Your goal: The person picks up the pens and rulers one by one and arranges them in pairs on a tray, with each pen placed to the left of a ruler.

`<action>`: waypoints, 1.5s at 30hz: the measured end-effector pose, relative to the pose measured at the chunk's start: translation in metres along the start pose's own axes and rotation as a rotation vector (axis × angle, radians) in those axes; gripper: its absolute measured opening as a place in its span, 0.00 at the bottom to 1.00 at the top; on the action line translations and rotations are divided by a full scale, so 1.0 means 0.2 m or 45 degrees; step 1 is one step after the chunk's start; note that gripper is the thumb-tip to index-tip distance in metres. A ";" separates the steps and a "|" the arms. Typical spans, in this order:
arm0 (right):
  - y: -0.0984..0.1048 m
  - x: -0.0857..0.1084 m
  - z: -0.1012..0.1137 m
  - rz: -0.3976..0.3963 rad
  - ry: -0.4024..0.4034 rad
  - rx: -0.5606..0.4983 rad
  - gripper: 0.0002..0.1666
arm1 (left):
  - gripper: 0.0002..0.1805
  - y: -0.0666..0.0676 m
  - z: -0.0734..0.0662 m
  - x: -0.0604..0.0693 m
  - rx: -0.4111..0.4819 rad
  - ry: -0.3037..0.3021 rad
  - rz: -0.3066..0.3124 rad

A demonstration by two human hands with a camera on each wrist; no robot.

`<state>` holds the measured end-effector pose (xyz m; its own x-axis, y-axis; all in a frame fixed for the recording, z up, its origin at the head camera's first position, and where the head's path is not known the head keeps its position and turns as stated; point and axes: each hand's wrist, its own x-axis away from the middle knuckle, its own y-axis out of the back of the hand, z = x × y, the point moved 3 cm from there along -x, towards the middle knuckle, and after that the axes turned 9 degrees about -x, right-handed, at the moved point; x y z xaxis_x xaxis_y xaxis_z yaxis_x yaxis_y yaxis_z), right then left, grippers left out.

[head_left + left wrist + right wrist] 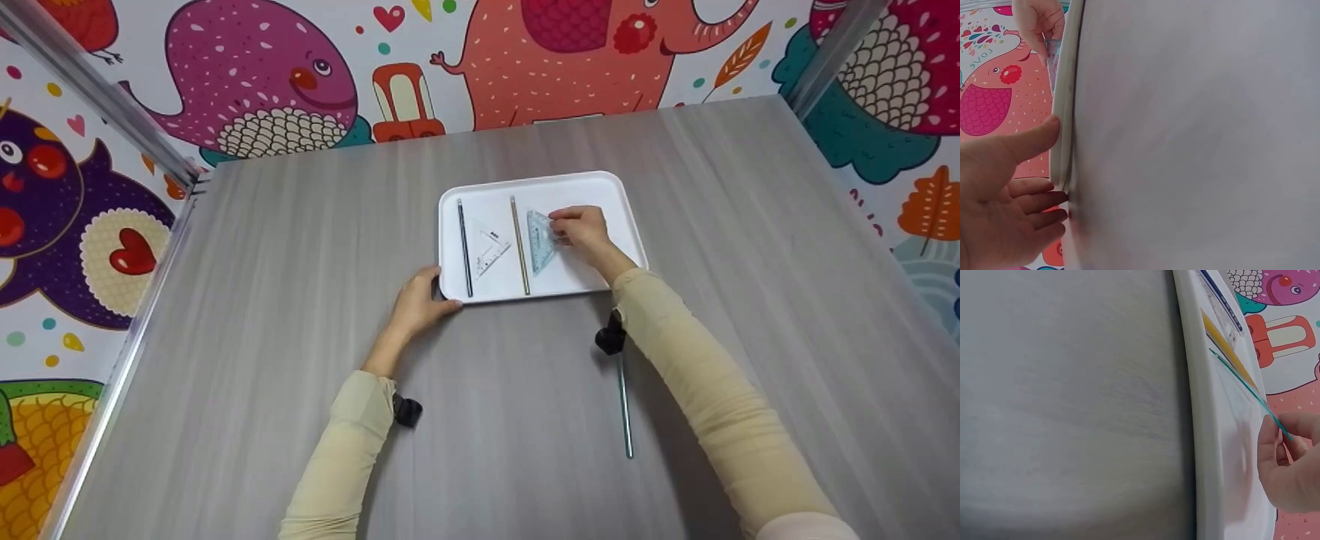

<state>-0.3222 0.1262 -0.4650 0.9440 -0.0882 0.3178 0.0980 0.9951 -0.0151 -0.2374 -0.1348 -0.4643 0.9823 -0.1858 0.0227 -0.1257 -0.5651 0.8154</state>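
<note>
A white tray (615, 184) lies on the table. My left hand (416, 300) touches its near left corner, thumb along the front rim; in the left wrist view its fingers (1044, 202) are mostly straight against the edge. Over the tray, my right hand (589, 232) pinches a clear bluish set square (538, 251) between thumb and fingers. The right wrist view shows this set square (1247, 385) tilted, edge-on. To its left in the tray are a gold-yellow pencil (520, 247), a clear set square (489, 256) and a dark blue pencil (465, 251).
A greenish pencil-like stick (625, 412) lies on the table in front of the tray, below the right wrist. The grey table (300, 262) is bordered by patterned walls (420, 45) at the back and sides, with metal posts (832, 60) at the corners.
</note>
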 end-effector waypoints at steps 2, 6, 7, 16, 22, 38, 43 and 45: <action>0.00 0.00 0.00 -0.009 0.025 0.039 0.16 | 0.32 0.00 0.00 0.00 0.000 -0.001 0.002; 0.01 0.01 0.00 -0.026 0.116 0.156 0.15 | 0.32 0.00 0.00 0.00 0.017 0.004 0.011; 0.01 0.01 0.00 -0.029 0.141 0.180 0.14 | 0.32 0.00 0.00 0.00 0.025 0.004 0.011; 0.01 0.02 0.04 -0.016 0.491 0.609 0.15 | 0.32 0.00 0.00 -0.01 0.028 -0.002 0.008; -0.01 0.04 0.06 0.063 0.568 0.779 0.20 | 0.32 0.00 0.00 -0.01 0.007 0.012 0.017; -0.02 0.10 0.06 0.018 0.673 1.128 0.34 | 0.32 -0.01 0.00 -0.01 0.019 0.005 0.004; -0.01 0.13 0.06 0.056 0.729 1.315 0.48 | 0.32 -0.01 0.01 -0.01 0.014 0.013 0.003; -0.01 0.14 0.05 0.078 0.735 1.374 0.51 | 0.32 -0.01 0.01 -0.01 0.012 0.016 0.005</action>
<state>-0.2998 0.1217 -0.4464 0.9658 0.2262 -0.1269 -0.0038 0.5015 0.8651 -0.2391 -0.1348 -0.4667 0.9835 -0.1776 0.0332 -0.1306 -0.5719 0.8098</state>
